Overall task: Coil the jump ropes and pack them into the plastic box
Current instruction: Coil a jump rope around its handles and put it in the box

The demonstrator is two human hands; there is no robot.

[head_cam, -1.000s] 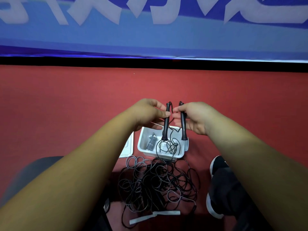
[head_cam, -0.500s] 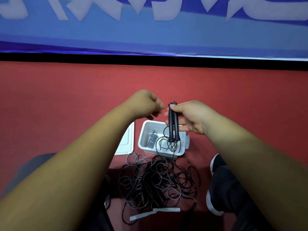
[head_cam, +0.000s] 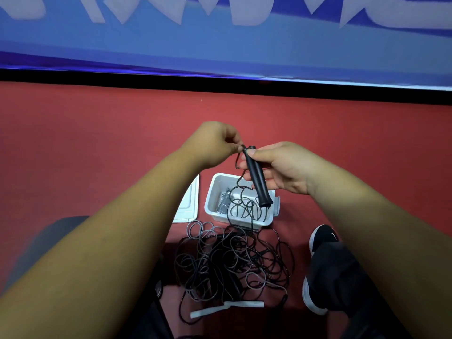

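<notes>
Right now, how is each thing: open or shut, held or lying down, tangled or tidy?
left hand: pinches the black rope by the handle tops.
right hand: holds the black handles.
black handles: together, tilted, above the box.
plastic box: open, on the floor.
lid: off, flat beside the box.
rope pile: tangled on the floor, not coiled.

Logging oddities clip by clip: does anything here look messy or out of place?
Yes. Black and grey jump ropes lie in one tangled heap on the floor beside the plastic box, uncoiled. The cord below the black handles in the right hand hangs in loose loops.
</notes>
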